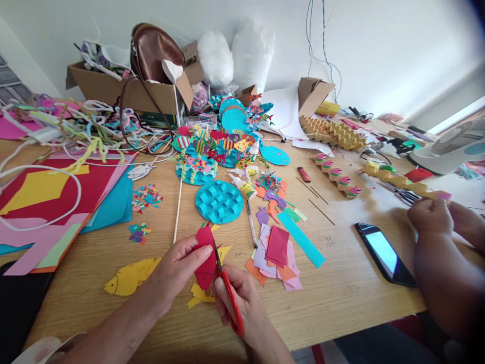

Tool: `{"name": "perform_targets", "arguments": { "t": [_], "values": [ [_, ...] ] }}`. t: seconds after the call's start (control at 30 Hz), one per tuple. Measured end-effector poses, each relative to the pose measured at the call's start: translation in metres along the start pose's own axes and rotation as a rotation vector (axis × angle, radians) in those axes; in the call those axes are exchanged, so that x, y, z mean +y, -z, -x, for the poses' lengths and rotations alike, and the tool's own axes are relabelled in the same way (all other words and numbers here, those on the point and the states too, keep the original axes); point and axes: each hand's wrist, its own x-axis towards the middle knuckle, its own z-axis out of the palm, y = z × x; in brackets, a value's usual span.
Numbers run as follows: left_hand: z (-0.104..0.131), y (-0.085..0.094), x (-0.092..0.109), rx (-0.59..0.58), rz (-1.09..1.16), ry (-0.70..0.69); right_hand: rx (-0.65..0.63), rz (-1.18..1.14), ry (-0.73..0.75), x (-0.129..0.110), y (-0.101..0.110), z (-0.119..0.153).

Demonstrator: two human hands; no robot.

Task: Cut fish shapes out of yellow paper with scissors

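Observation:
My left hand (185,260) pinches a piece of red paper (205,270) with a fish head and a dot eye drawn at its lower end. In my right hand (240,290) is a pair of scissors (232,298) with red handles, its dark blades against the right edge of the red paper. Under and behind the paper lie yellow paper scraps (200,294). Left of them, partly behind my left forearm, rests a yellow paper fish (131,275). Beyond my hands sits a round blue paper piece with raised curls (219,202).
Coloured paper rectangles (278,246) and a blue strip (303,240) lie to the right. A phone (384,253) is near another person's hands (432,215), which hold a yellow egg-carton strip. Paper sheets (94,202) and a cardboard box (125,93) stand left. Glue bottles (244,186) lie mid-table.

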Motion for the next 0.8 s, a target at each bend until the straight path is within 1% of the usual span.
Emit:
{"name": "perform_targets", "arguments": {
  "t": [0.07,0.13,0.57,0.8],
  "values": [
    [-0.001,0.001,-0.002,0.031,-0.017,-0.029,0.000,0.002,-0.011,0.000,0.000,0.000],
    [-0.002,0.002,-0.003,0.036,-0.026,-0.038,-0.010,-0.002,-0.011,0.000,0.000,0.000],
    [-0.001,0.005,0.005,-0.051,0.004,0.035,-0.030,0.013,0.005,0.000,0.001,0.000],
    [-0.002,0.005,0.008,-0.040,0.005,0.053,-0.054,0.020,-0.001,0.001,0.002,0.001]
  ]
}}
